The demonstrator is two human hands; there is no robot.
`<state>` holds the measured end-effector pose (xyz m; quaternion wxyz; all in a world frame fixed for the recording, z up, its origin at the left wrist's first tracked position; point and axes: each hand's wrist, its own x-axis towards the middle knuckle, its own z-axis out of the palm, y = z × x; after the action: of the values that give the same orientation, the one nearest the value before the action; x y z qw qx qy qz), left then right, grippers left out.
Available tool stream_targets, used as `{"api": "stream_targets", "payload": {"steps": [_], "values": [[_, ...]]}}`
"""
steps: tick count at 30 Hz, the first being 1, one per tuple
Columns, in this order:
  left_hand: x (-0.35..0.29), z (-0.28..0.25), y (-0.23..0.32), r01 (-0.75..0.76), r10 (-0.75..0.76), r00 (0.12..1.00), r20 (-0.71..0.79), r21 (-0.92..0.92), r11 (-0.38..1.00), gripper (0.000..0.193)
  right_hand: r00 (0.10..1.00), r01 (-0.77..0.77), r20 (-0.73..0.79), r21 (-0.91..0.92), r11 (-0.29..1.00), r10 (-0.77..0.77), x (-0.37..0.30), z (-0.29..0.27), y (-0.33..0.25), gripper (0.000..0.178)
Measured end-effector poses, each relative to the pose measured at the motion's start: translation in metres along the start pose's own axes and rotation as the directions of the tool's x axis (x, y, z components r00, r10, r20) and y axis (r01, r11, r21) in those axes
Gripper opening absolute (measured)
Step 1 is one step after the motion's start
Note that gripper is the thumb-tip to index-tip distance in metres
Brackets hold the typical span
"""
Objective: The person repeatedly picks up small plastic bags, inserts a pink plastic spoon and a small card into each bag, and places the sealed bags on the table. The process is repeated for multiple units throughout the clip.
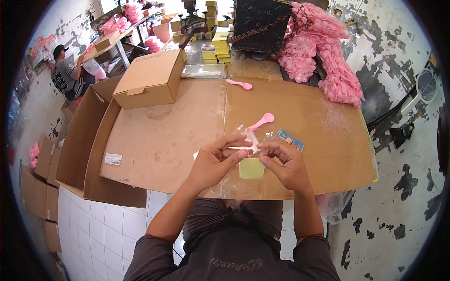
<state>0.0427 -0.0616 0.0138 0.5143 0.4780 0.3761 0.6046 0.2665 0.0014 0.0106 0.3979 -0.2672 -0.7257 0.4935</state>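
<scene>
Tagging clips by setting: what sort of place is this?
Probably a small packing workshop. A cardboard-covered worktable fills the middle, a brown box sits at its far left, and many similar pink pieces are heaped at its far right.

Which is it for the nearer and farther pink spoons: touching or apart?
Apart: the head view shows cardboard between the nearer pink spoon and the farther spoon.

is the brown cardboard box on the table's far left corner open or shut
The brown rectangular cardboard box is shut: its flat lid covers the top, hiding the inside.
</scene>
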Motion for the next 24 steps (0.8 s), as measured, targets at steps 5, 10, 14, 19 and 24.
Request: {"api": "stream_targets", "payload": {"steps": [5,10,14,19,24], "values": [[-0.003,-0.011,-0.009,0.059,-0.065,0.997,0.030,0.150,0.987,0.022,0.999,-0.040,0.003,0.099,0.994,0.040,0.005,0.002,-0.002,0.020],[-0.007,-0.009,-0.003,0.036,-0.039,0.999,0.018,0.155,0.987,0.024,0.994,-0.102,0.048,0.213,0.972,0.094,0.004,-0.003,0.000,0.017],[-0.009,-0.016,-0.004,0.038,-0.050,0.998,0.050,0.218,0.975,0.025,0.988,-0.147,0.076,0.173,0.974,0.136,0.005,-0.002,-0.002,0.015],[-0.015,-0.020,-0.006,0.004,-0.016,0.999,0.043,0.271,0.963,0.023,1.000,-0.018,0.023,0.097,0.995,0.016,0.006,-0.003,0.006,0.010],[-0.018,-0.027,-0.004,-0.004,-0.021,0.995,0.097,0.251,0.968,0.022,0.992,0.043,0.118,0.015,0.999,-0.045,0.007,-0.010,0.002,0.016]]}}
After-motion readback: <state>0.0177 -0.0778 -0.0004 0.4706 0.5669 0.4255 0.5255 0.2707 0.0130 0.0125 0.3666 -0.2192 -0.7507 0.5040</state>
